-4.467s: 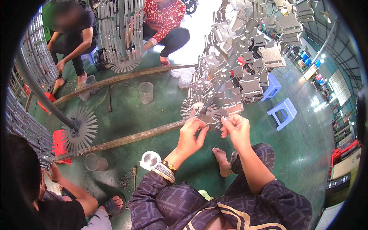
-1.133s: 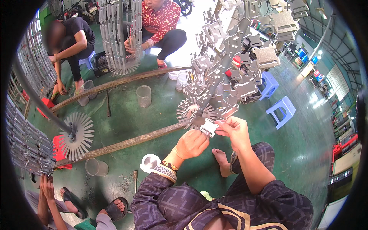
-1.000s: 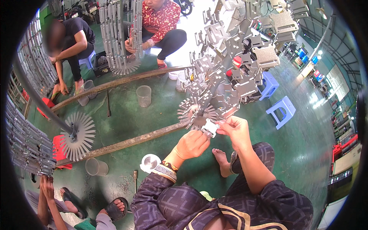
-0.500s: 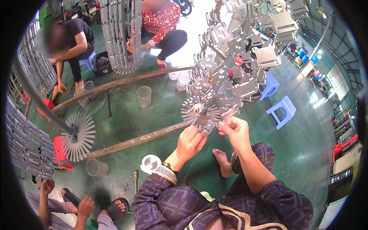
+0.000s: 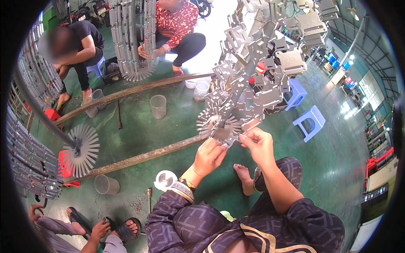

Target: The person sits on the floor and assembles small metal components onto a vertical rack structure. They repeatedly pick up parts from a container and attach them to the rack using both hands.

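Observation:
Just in front of me stands a rack hung with several grey metal brackets (image 5: 270,97), with a ring of flat metal fins (image 5: 204,121) low on it. My left hand (image 5: 209,155) is closed on a small metal bracket (image 5: 228,137) at the rack's lower end. Close on its right, my right hand (image 5: 258,143) is pinched, thumb and fingertips together beside the bracket's edge. Whatever sits in that pinch is too small to name. The fingers of my left hand are partly hidden by its back.
Two wooden beams (image 5: 147,158) cross the green floor. Clear plastic cups (image 5: 158,106) and a white container (image 5: 166,180) stand around. Blue stools (image 5: 310,122) are at the right. Co-workers crouch at the far left and lower left, by racks of metal strips (image 5: 31,156).
My hands have barely moved; the bracket rack has turned slightly. The lower-left co-worker's hands have dropped away from the strip rack. The far-left co-worker has lifted a hand off the floor.

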The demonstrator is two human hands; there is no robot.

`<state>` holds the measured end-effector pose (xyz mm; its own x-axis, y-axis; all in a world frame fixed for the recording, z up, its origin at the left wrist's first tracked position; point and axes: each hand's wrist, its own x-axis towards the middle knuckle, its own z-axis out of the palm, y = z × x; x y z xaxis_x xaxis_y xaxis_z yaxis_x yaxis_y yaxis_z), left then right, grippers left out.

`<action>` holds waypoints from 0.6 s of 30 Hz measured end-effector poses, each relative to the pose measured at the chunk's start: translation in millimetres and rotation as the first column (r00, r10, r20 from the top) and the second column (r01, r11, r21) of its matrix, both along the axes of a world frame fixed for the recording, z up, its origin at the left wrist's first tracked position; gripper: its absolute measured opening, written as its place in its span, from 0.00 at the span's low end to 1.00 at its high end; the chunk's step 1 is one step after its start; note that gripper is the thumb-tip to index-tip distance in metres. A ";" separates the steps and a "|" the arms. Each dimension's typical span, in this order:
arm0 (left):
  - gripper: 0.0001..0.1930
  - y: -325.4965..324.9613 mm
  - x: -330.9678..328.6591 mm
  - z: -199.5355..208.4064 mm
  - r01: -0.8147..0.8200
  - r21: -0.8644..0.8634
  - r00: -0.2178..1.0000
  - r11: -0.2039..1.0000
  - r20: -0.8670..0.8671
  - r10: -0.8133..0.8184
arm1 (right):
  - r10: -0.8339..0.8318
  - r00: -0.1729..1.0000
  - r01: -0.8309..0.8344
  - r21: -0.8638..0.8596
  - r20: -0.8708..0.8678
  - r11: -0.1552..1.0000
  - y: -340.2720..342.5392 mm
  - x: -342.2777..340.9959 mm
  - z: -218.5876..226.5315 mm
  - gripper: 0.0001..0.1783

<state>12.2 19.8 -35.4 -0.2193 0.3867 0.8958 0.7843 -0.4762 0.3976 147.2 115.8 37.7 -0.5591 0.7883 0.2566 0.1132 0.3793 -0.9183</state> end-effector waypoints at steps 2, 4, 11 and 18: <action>0.10 0.8 0.4 -2.2 0.034 -0.011 0.997 0.999 0.069 -0.033 | -0.002 0.999 -0.003 0.111 0.047 0.994 -0.3 1.0 2.8 0.07; 0.10 0.3 0.3 -2.1 0.060 -0.021 0.991 0.998 0.121 -0.057 | 0.003 0.998 -0.013 0.157 0.066 0.988 -0.7 1.2 4.0 0.07; 0.08 -1.3 3.6 -3.3 0.173 -0.072 0.926 0.982 0.351 -0.137 | 0.040 0.999 -0.042 0.084 0.022 0.996 -2.9 0.0 4.2 0.05; 0.06 -2.4 2.2 -12.8 0.343 -0.051 0.803 0.938 0.534 -0.264 | 0.106 0.994 -0.107 -0.043 -0.006 0.993 -6.8 -0.7 12.3 0.04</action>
